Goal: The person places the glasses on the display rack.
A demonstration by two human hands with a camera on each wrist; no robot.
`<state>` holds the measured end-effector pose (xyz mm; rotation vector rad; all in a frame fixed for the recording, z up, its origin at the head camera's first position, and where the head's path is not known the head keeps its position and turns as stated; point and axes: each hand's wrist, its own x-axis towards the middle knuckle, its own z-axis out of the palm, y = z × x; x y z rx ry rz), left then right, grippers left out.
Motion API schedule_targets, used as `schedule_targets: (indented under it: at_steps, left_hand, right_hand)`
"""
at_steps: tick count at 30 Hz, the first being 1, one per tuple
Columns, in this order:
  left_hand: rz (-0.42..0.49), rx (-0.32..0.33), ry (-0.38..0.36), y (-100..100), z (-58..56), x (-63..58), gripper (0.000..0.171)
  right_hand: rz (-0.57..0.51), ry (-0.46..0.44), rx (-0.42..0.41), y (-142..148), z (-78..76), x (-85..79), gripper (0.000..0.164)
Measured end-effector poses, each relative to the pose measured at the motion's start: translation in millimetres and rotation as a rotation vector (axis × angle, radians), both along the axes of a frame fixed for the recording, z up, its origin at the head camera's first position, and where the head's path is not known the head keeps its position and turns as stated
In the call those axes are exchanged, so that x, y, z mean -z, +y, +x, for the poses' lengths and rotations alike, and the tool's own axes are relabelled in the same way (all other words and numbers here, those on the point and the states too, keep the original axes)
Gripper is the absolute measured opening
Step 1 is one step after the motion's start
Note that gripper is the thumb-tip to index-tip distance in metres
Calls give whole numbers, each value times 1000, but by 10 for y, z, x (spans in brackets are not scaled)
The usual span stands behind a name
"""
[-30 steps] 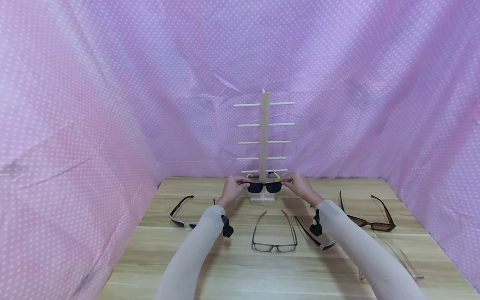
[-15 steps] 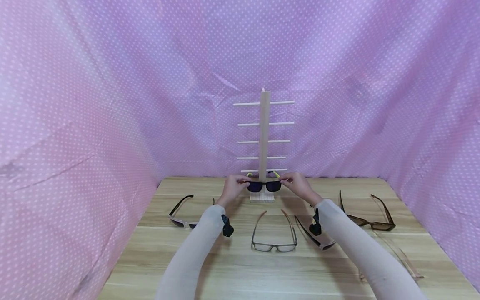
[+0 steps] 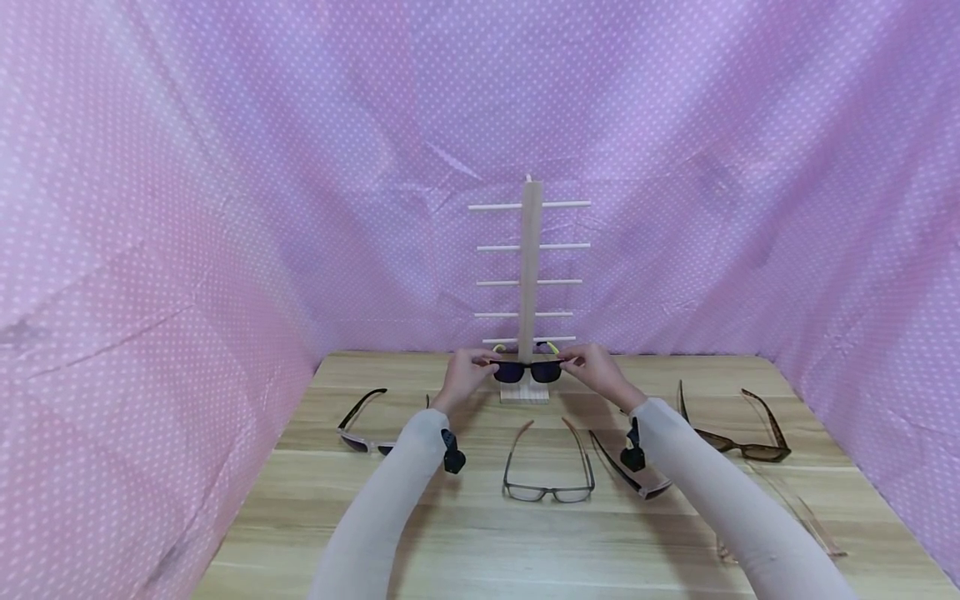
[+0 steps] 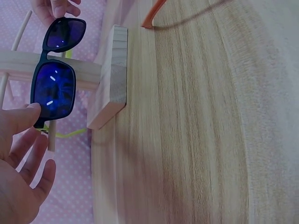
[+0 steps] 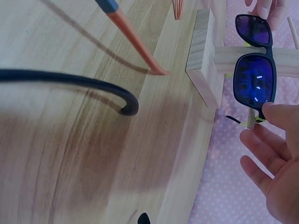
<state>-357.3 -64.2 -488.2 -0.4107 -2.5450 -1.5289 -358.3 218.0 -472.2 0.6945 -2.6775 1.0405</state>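
Dark sunglasses (image 3: pixel 527 372) with blue-tinted lenses and yellow-green temples are at the lowest rod of a wooden display stand (image 3: pixel 529 275), in front of its post. My left hand (image 3: pixel 467 375) pinches their left corner, thumb on the front of the frame. At the opposite corner, my right hand (image 3: pixel 596 371) pinches the frame the same way. In the left wrist view the sunglasses (image 4: pixel 55 91) lie across the post, a temple beside the rod. The right wrist view shows the thumb on the corner of the sunglasses (image 5: pixel 255 79), other fingers behind.
Grey-framed eyeglasses (image 3: pixel 549 493) lie unfolded in the middle of the wooden table (image 3: pixel 480 550). White-framed sunglasses (image 3: pixel 360 442) lie at left, partly behind the sleeve. Tortoiseshell glasses (image 3: pixel 750 450), dark-lensed glasses (image 3: pixel 637 483) and clear glasses (image 3: pixel 821 533) lie at right. A pink dotted cloth (image 3: pixel 375 167) hangs behind.
Almost nothing differs. Both hands keep hold of the sunglasses at the lowest rod, and the view shifts very slightly.
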Motion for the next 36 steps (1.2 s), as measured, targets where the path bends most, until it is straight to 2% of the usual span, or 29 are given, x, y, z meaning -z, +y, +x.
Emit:
schedule_targets:
  at_steps: [8,14,18,22,27,32,36]
  left_hand:
    - [65,-86,57,33,52,4,18]
    - [116,-68,92,123,123,-2,15]
    - [106,-6,112,234,185,-24,16]
    - [71,90,120,380,269,-67,19]
    - [28,212,97,577,384,-74,23]
    - [-29,297,52,757,526,-83,21]
    - [-81,364,44,903,647,-49,21]
  right_hand:
    - [38,-49,-30,57,51,-69,31]
    - [122,-36,-56,145,127,-136,35]
    - [168,-38,-105,238,179,-171,36]
    - [218,-47,-142,363,253,-195,37]
    - [283,-54,-162,507,364,-228,37]
    - [322,-67,-166,636,492,-301,38]
    - [337,-78,-179,760,605,-346,37]
